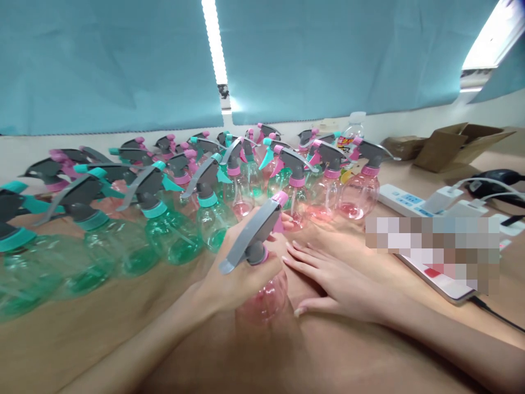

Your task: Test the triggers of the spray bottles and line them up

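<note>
My left hand is wrapped round the neck of a pink spray bottle, just below its grey and pink trigger head. The bottle is clear pink and stands close in front of me. To its right, my right hand lies flat on the table with the fingers stretched out, holding nothing. Green spray bottles with turquoise collars stand in a row to the left of my left hand. Beyond both hands are several pink spray bottles with grey heads, crowded together.
On the right lies a white power strip with plugs and cables. Near it is a flat device, partly blurred out. A cardboard box stands open at the back right, near a clear bottle. Blue curtains hang behind.
</note>
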A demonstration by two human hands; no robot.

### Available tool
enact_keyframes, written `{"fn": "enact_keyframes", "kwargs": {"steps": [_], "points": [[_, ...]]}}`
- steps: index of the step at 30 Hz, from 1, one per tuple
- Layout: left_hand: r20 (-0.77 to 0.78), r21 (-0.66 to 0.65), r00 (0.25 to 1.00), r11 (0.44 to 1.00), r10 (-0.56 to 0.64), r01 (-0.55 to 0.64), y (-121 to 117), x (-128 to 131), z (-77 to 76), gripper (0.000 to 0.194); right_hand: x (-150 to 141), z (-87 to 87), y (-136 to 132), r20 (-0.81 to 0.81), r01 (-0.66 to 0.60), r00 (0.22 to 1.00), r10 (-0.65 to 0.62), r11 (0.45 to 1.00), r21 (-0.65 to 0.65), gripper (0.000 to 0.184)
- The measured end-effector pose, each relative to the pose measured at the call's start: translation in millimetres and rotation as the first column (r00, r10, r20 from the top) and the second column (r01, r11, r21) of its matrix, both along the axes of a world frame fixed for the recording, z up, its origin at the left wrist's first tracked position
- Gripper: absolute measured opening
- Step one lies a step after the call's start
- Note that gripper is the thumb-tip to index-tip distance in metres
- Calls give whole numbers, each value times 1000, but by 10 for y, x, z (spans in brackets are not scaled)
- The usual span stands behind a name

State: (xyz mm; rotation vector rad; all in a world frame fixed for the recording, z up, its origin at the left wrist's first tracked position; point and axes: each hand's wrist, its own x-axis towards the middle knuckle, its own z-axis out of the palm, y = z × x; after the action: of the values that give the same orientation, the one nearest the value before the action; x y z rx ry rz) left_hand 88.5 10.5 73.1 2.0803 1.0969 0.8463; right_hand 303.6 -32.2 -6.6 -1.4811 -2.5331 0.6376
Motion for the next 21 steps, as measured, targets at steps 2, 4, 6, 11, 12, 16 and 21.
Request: {"fn": "enact_keyframes", "kwargs": {"steps": [2, 4, 6, 11, 12, 16, 21], "points": [[2, 11, 1000, 1000, 3, -3, -18, 4, 2, 7, -6, 4, 2, 17, -2, 1000, 2, 1000, -5, 98], [9, 23, 1000, 1000, 3, -3, -31, 14, -2, 11, -9, 6, 0, 36, -6, 999, 6, 1000, -4, 98], [28, 41, 1000, 999, -8, 7, -33, 28, -11, 18, -10, 7, -5, 53, -10, 999, 10, 1000, -1, 98], [55, 57, 998, 998, -43, 40, -23, 51, -23, 27, -10, 20, -11, 78, -14, 997, 14, 1000, -4, 97], [50, 57, 998, 998, -38, 36, -23, 51, -20, 24, -11, 24, -11, 76, -14, 997, 15, 1000, -6, 97], [26, 47, 999, 999, -27, 26, -30, 46, -3, 17, -17, 40, -11, 66, -10, 998, 11, 1000, -14, 97], [9, -3, 1000, 1000, -7, 7, -31, 44, -3, 16, -16, 40, -20, 19, -7, 1000, 8, 1000, -21, 97]]}}
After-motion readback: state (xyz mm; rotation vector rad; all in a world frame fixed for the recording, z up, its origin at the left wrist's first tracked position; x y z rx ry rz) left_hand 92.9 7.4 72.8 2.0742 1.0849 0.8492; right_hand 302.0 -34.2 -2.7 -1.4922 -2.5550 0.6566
